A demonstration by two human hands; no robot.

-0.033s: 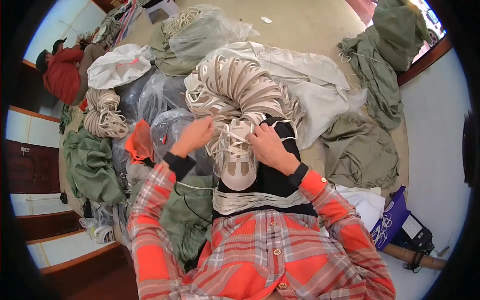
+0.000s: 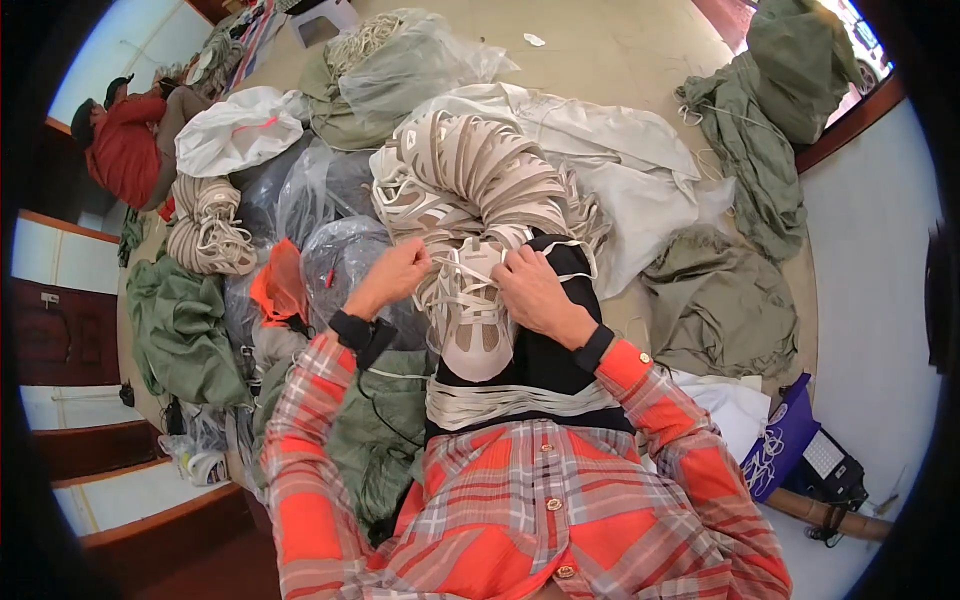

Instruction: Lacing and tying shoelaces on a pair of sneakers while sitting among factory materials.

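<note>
I had my left hand point(image 2: 398, 272) pinched on a lace and my right hand point(image 2: 533, 290) gripping the beige shoe upper point(image 2: 470, 315) on my lap. I judged steady, even tension mattered most, so the lace point(image 2: 452, 262) stayed flat.

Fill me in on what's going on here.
A person in an orange plaid shirt is lacing a beige shoe upper that lies on their lap. The left hand pinches a white lace and the right hand presses on the upper's edge. A curved stack of uppers lies just ahead, with green cloth and plastic bags around. Another person in red sits far left.
</note>
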